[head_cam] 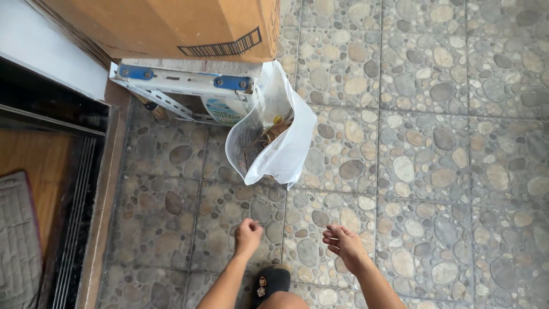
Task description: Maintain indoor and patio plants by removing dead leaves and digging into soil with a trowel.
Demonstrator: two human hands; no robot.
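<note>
A pebble-patterned tile floor fills the view, bordered at left by a dark door track. At top, a brown cardboard box sits on a white metal frame with blue brackets. Just beside the frame stands an open translucent plastic bag holding brownish scraps. Below it and apart from it, the left hand hovers with fingers curled shut, holding nothing visible; the right hand hovers loosely open, empty. A black sandal shows between the forearms.
</note>
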